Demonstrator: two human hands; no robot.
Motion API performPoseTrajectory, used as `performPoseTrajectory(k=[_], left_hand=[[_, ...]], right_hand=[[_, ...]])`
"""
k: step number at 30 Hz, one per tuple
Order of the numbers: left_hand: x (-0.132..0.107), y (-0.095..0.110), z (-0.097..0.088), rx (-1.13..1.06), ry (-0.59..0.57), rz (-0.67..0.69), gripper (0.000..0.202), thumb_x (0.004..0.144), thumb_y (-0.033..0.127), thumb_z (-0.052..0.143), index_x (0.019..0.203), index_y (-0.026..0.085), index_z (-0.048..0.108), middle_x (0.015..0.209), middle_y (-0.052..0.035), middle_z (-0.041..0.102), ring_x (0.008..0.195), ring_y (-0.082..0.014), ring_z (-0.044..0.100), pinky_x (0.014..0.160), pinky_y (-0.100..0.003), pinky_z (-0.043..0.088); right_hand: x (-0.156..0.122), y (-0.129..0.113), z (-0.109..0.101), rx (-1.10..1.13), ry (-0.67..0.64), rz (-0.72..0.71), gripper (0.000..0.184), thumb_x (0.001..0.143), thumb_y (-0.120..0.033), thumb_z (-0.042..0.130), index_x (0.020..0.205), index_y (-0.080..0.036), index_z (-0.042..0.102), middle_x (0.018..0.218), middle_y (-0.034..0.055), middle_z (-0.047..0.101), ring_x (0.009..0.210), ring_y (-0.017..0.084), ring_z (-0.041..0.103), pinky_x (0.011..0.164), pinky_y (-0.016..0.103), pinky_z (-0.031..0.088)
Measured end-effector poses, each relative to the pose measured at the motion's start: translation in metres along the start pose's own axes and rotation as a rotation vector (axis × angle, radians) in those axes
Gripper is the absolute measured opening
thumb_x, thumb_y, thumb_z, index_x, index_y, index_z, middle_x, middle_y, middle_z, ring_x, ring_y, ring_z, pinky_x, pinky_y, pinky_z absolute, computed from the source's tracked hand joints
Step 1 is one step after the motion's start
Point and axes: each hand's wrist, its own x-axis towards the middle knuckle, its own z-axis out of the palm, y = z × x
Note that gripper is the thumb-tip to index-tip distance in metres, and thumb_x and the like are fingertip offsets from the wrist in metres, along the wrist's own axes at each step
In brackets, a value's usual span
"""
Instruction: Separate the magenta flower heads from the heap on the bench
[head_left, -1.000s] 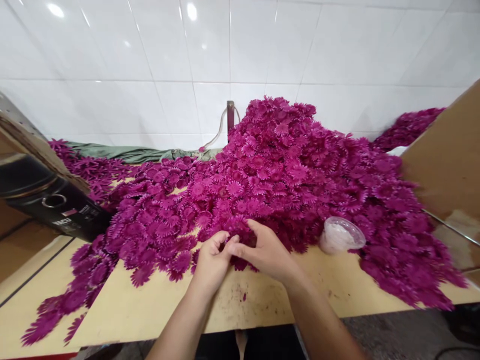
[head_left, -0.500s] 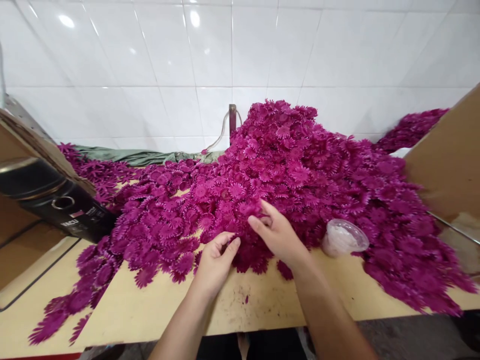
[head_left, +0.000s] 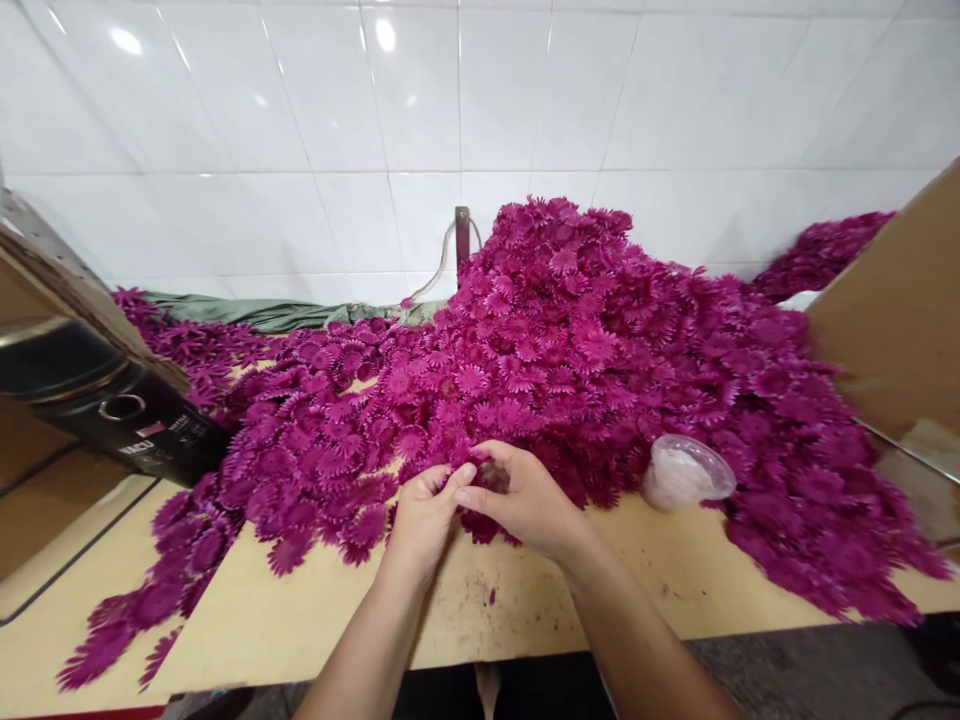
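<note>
Hands (head_left: 424, 515) (head_left: 538, 505) — two, curled, fingertips meeting; grasp unclear. Magenta flowers (head_left: 570, 350) — uncountable heap; one clear cup (head_left: 686, 475), one black canister (head_left: 161, 430).

The head-worn camera looks forward and down from near the tabletop (head_left: 517, 615) at six o'clock, facing the tiled wall (head_left: 420, 100) at twelve.

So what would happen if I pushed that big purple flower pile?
The flower pile would probably slide and crumble, because it's heaped high with many separate flowers. Each flower looks thin, so it's likely light. The narrow petal tips might bend or snag.
</note>
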Motion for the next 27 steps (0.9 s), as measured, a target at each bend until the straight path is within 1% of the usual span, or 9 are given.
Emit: performPoseTrajectory(k=[3,5,8,11,14,16,19,23,27], left_hand=[[0.000,-0.001,-0.001,0.018,-0.041,0.045,0.041,0.055,0.052,0.066,0.050,0.014,0.051,0.047,0.0051,0.047,0.048,-0.0071,0.040,0.051,-0.020,0.035],[0.000,-0.002,-0.001,0.064,-0.086,0.082,0.036,0.059,0.048,0.065,0.056,0.014,0.055,0.054,0.0031,0.052,0.053,-0.0089,0.044,0.056,-0.021,0.038],[-0.002,-0.003,-0.002,0.141,-0.123,0.134,0.026,0.063,0.038,0.064,0.060,0.015,0.054,0.056,0.0035,0.051,0.055,-0.0095,0.043,0.056,-0.021,0.037],[-0.006,-0.001,-0.004,0.209,-0.076,0.213,0.024,0.066,0.033,0.062,0.055,0.016,0.049,0.052,0.0058,0.042,0.051,-0.0082,0.038,0.053,-0.020,0.033],[-0.009,0.002,-0.008,0.218,-0.026,0.245,0.025,0.064,0.032,0.064,0.053,0.016,0.048,0.050,0.0066,0.038,0.051,-0.0077,0.035,0.052,-0.019,0.031],[-0.009,0.004,-0.009,0.168,-0.003,0.202,0.028,0.062,0.035,0.066,0.051,0.016,0.047,0.049,0.0068,0.038,0.050,-0.0076,0.036,0.051,-0.019,0.032],[-0.005,0.005,-0.008,0.072,0.022,0.133,0.036,0.056,0.041,0.069,0.047,0.016,0.044,0.045,0.0075,0.037,0.046,-0.0064,0.033,0.046,-0.018,0.029],[0.001,0.002,-0.005,-0.010,-0.021,0.103,0.037,0.048,0.043,0.073,0.046,0.015,0.048,0.043,0.0070,0.041,0.044,-0.0058,0.035,0.046,-0.018,0.030],[0.001,-0.003,-0.005,-0.027,0.004,0.048,0.042,0.050,0.051,0.070,0.045,0.016,0.046,0.041,0.0073,0.039,0.043,-0.0063,0.034,0.046,-0.019,0.031]], right_hand=[[0.003,0.002,0.000,0.054,0.018,-0.027,0.011,0.063,-0.016,0.057,0.074,-0.016,0.055,0.065,-0.0021,0.059,0.062,0.012,0.056,0.062,0.025,0.045],[0.006,0.004,0.001,0.006,0.088,-0.043,0.006,0.066,-0.019,0.054,0.071,-0.017,0.056,0.064,-0.0012,0.060,0.062,0.013,0.056,0.062,0.026,0.046],[0.011,0.004,0.000,-0.249,0.283,-0.066,0.011,0.072,-0.022,0.047,0.069,-0.017,0.057,0.062,0.0010,0.060,0.061,0.016,0.056,0.062,0.029,0.045],[0.018,0.001,-0.010,-0.496,0.523,-0.088,0.018,0.075,-0.019,0.043,0.077,-0.017,0.060,0.072,0.0057,0.064,0.069,0.019,0.058,0.069,0.034,0.044],[0.024,0.000,-0.025,-0.520,0.630,-0.076,0.020,0.076,-0.022,0.043,0.084,-0.015,0.061,0.078,0.0086,0.065,0.073,0.021,0.059,0.072,0.036,0.044],[0.022,0.000,-0.028,-0.421,0.516,-0.071,0.026,0.076,-0.027,0.047,0.093,-0.013,0.059,0.082,0.0096,0.065,0.076,0.021,0.060,0.073,0.036,0.046],[0.011,-0.001,-0.018,-0.239,0.247,-0.039,0.042,0.071,-0.032,0.057,0.108,-0.013,0.053,0.092,0.0097,0.064,0.084,0.019,0.060,0.076,0.033,0.047],[0.000,-0.003,0.002,-0.079,-0.028,0.014,0.023,0.069,-0.026,0.060,0.089,-0.016,0.059,0.080,0.0038,0.064,0.072,0.015,0.059,0.065,0.028,0.047],[0.004,-0.002,0.005,0.057,-0.053,0.008,0.011,0.066,-0.021,0.061,0.074,-0.015,0.057,0.067,-0.0006,0.060,0.060,0.011,0.055,0.057,0.024,0.045]])
